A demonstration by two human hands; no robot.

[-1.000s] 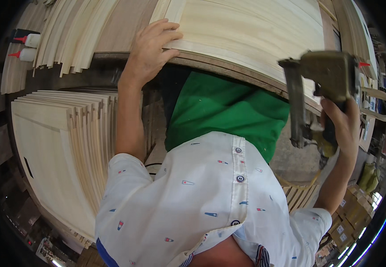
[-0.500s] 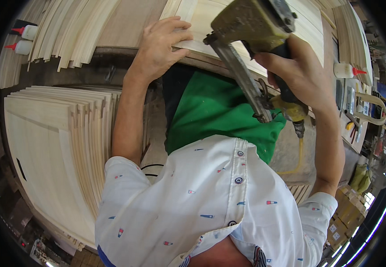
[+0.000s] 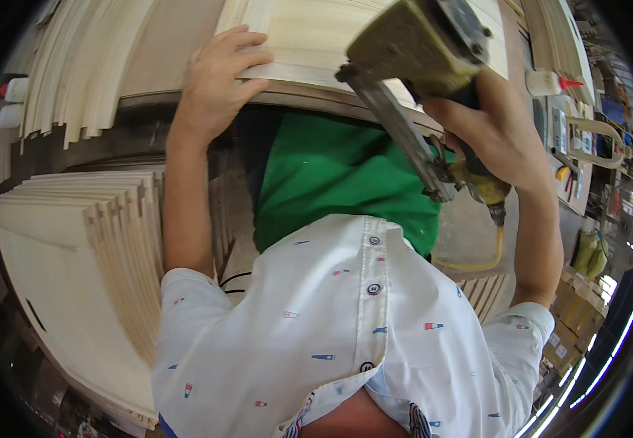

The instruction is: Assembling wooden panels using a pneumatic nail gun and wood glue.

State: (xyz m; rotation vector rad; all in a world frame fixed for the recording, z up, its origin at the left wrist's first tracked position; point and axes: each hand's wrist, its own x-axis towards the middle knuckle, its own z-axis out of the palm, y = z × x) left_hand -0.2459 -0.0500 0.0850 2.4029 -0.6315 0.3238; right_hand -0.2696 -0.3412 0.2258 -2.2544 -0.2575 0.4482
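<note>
A left hand (image 3: 218,80), fingers spread, rests on the near left corner of a pale rectangular wooden panel (image 3: 309,40) at far centre, best clear of the dull-yellow metal nail gun (image 3: 411,55) that the right hand (image 3: 497,139) clasps to its right.

The white shirt (image 3: 316,314) is brightly lit; the space beneath the surface (image 3: 174,51) is left dim. Glare is given off by light strips (image 3: 612,356) at right, and the blackened rim is distorted.
</note>
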